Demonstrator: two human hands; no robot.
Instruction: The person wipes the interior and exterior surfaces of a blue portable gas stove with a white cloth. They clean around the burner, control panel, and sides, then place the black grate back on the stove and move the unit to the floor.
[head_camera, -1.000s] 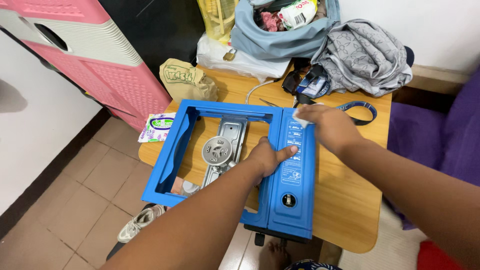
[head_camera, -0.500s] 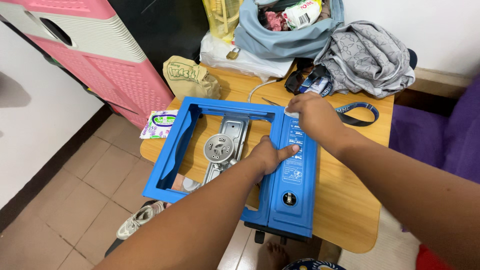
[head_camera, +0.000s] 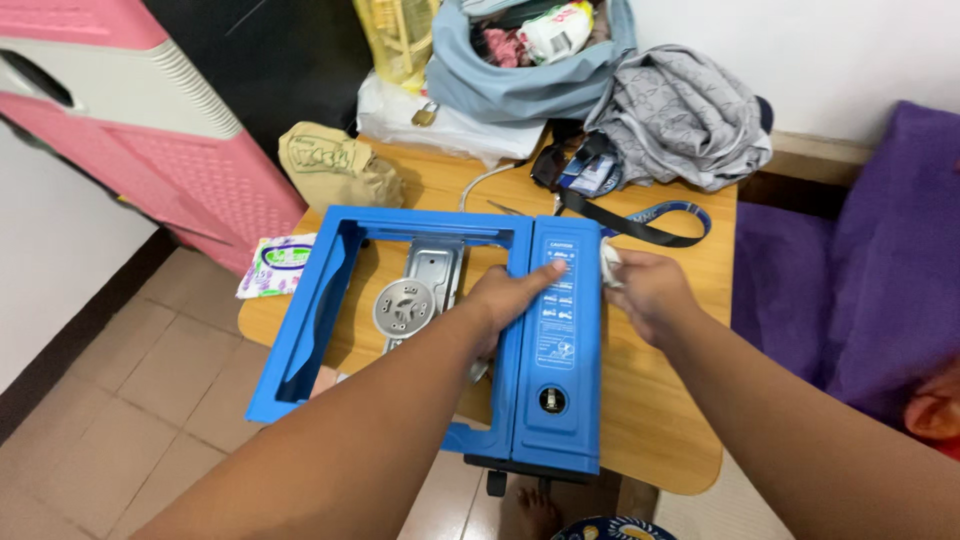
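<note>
The blue stove casing lies flat on the wooden bench, its near corner hanging over the bench edge. My left hand rests open on it, palm down where the open frame meets the solid side panel, thumb stretched across the panel's label. My right hand is just beside the panel's right edge, fingers pinched around a small white cloth that presses against that edge.

Inside the open frame sits a silver metal bracket with a round burner plate; my left forearm hides its lower end. At the back of the bench, a light blue bag stands open, stuffed with packets and fabric I cannot identify. A grey patterned cloth lies heaped beside it.
</note>
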